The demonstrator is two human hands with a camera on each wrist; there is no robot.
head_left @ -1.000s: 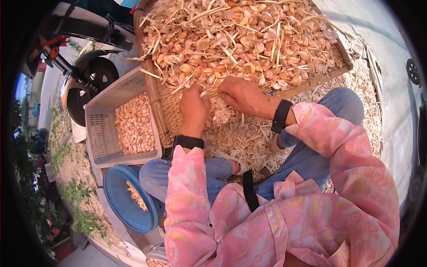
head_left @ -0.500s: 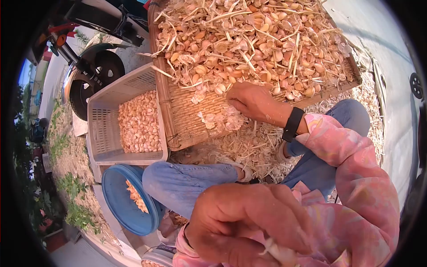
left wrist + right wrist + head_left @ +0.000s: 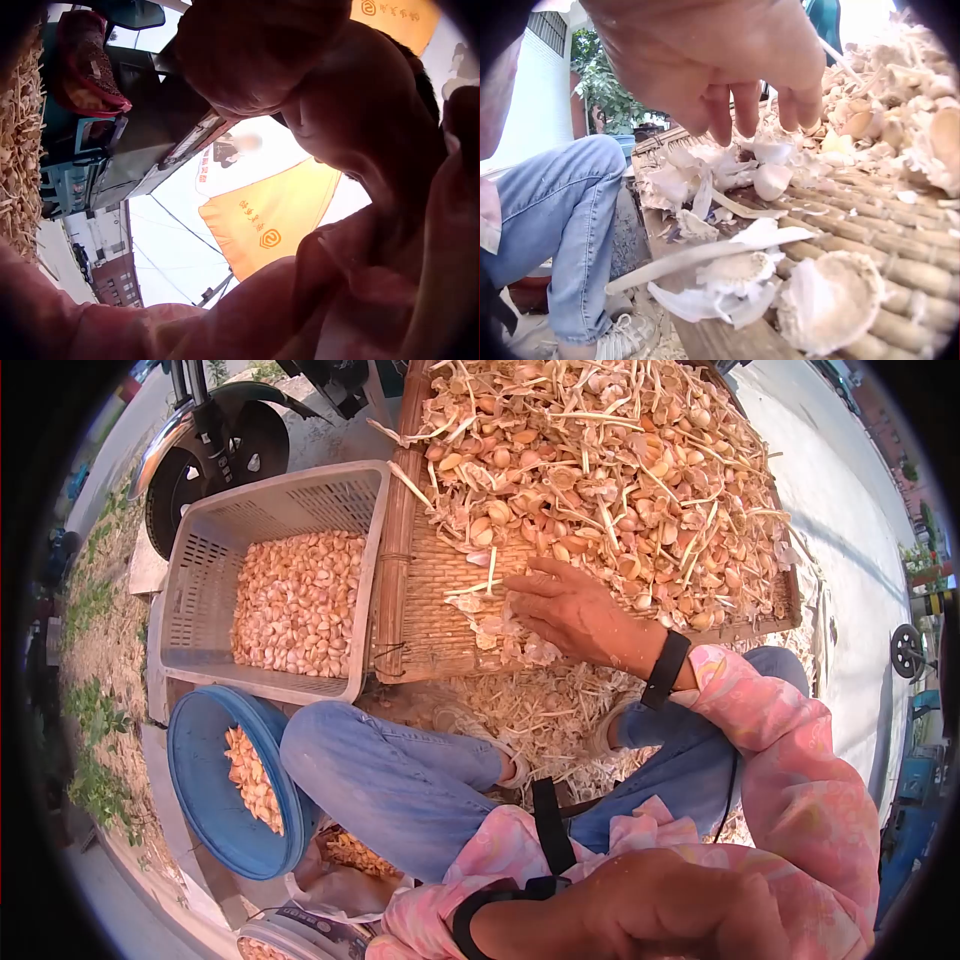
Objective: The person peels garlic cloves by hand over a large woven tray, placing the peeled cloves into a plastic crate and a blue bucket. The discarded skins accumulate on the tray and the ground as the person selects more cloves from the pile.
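Note:
My right hand [image 3: 590, 617] reaches over the near edge of a woven bamboo tray [image 3: 430, 630], fingers extended and slightly spread. In the right wrist view its fingers [image 3: 746, 109] hang down beside papery garlic skins [image 3: 735, 277] and a pale stalk. Behind them a large heap of loose garlic cloves [image 3: 600, 480], husks and stems covers the tray. My left hand [image 3: 640, 910] is raised close to the head camera at the bottom, its back showing; its fingertips are hidden. The left wrist view shows this hand [image 3: 262, 67] only in dark shadow.
Left of the tray stands a plastic crate [image 3: 180, 610] of cloves, with a blue bucket [image 3: 195, 780] of cloves below it. Another tub [image 3: 310, 935] sits at the bottom. A wheel [image 3: 185, 490] stands behind the crate. Husks [image 3: 545, 710] litter the ground between my legs.
My left hand went from the tray edge up toward the head camera, a small whitish piece in its fingers half a second ago. My right hand stayed at the tray, its fingers now straighter.

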